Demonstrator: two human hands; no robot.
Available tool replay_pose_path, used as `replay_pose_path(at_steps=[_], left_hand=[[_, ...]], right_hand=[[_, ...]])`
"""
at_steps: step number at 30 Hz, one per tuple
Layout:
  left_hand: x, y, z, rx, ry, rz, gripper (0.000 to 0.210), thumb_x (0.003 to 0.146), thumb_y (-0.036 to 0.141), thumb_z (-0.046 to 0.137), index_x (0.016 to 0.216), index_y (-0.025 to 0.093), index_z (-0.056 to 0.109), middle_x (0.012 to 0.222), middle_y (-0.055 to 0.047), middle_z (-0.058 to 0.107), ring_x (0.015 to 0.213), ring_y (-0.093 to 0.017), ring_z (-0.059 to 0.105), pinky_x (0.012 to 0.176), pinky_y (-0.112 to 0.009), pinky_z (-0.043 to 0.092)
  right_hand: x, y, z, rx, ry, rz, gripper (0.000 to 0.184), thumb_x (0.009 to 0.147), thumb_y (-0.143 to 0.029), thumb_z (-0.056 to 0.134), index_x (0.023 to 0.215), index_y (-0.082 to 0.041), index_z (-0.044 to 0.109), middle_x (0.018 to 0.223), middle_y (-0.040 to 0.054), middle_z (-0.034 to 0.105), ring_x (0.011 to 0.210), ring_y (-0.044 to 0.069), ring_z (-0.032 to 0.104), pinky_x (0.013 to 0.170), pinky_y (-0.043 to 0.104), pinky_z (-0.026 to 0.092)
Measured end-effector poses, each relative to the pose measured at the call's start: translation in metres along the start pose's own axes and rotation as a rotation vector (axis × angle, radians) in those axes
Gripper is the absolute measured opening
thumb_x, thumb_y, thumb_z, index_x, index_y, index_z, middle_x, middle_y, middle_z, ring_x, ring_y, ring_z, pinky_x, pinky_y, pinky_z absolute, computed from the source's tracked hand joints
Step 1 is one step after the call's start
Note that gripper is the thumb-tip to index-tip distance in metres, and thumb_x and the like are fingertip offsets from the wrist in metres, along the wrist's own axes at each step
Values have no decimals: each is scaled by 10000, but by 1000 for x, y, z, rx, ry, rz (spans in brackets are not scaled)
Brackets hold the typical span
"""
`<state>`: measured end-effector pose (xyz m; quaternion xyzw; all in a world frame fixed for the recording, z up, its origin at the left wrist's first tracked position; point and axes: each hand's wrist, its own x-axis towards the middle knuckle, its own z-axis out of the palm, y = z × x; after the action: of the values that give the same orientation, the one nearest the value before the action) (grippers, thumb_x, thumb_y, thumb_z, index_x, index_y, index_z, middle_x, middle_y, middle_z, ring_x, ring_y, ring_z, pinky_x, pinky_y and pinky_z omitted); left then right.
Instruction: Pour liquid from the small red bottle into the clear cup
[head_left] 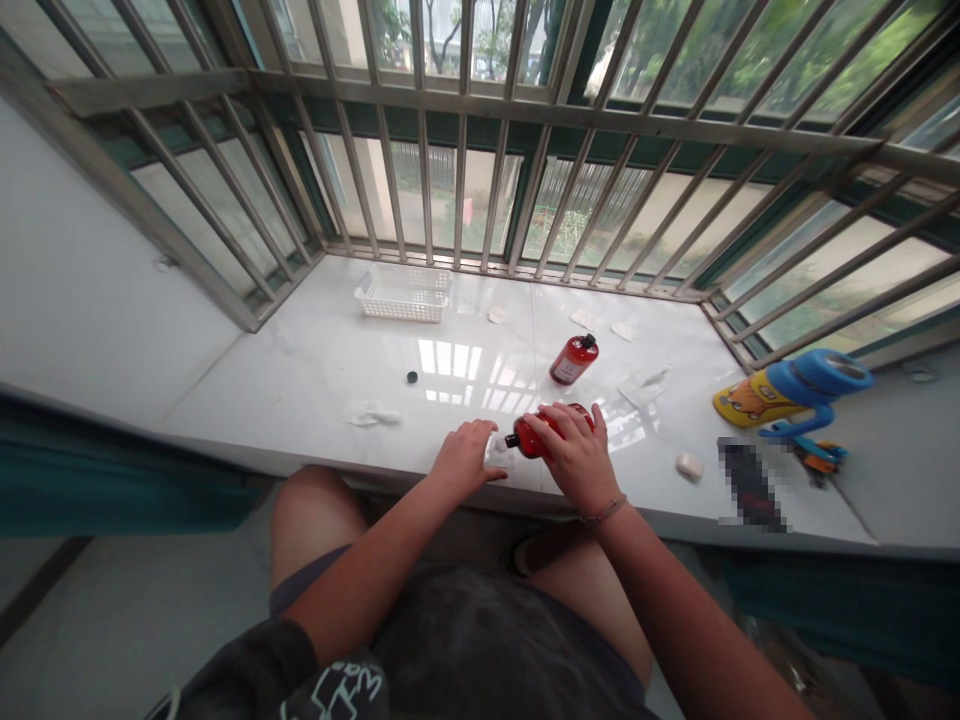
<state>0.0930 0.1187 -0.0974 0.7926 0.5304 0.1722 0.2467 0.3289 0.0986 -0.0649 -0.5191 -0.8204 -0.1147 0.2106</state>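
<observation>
My right hand (574, 455) grips a red bottle (534, 434) tipped on its side, its open neck pointing left. My left hand (465, 457) holds a small white pad (499, 452) right under that neck, fingers pinched around it. Both hands hover low over the front edge of the white marble sill (300, 370). A small black cap (412, 377) lies loose on the sill to the left. A second red bottle (573, 360) with a black cap lies farther back.
A white plastic basket (405, 295) stands at the back by the window bars. Crumpled wrappers and white pads are scattered about. A blue tape roll (821, 375), a yellow toy-like thing (750, 398) and a dark flat object (750, 485) sit at the right.
</observation>
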Motion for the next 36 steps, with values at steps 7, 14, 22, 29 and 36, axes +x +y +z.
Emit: replay_pose_path(at_steps=[7,14,22,29,36], left_hand=[[-1,3,-4,-9,-14,-11,739,698,373,1003,1299,227,597,1308,-86,712,1215,-332,658,1003,-451,529],[0,2,-3,-6,-13,-4,736,701,371,1000,1299,232,593,1308,-86,708,1215,-327,654,1022,-445,524],[-1,3,-6,-12,-19,-4,722,707,367,996,1293,236,595,1307,-84,705,1208,-324,652,1039,-446,519],[-1,2,-4,-17,-14,-5,730,702,361,998,1300,242,596,1303,-84,701,1206,-324,652,1031,-444,517],[-1,3,-5,-18,-20,-3,726,701,358,999,1294,235,599,1301,-84,701,1201,-324,653,1023,-441,518]], right_hand=[[1,1,-1,5,16,-13,436,1003,-218,673,1421,-339,657,1446,72,696,1402,285,555,1334,582,56],[1,1,-1,-14,12,-11,452,1007,-205,674,1432,-354,646,1463,53,687,1417,273,545,1341,591,54],[2,0,-4,-28,6,-11,433,1007,-199,653,1412,-352,665,1462,53,689,1417,272,544,1345,599,48],[2,1,-4,-27,12,-19,450,992,-200,656,1415,-354,668,1459,59,682,1413,282,536,1343,608,51],[2,2,-3,-20,9,-13,441,1003,-207,654,1420,-349,658,1474,57,677,1420,276,534,1343,607,40]])
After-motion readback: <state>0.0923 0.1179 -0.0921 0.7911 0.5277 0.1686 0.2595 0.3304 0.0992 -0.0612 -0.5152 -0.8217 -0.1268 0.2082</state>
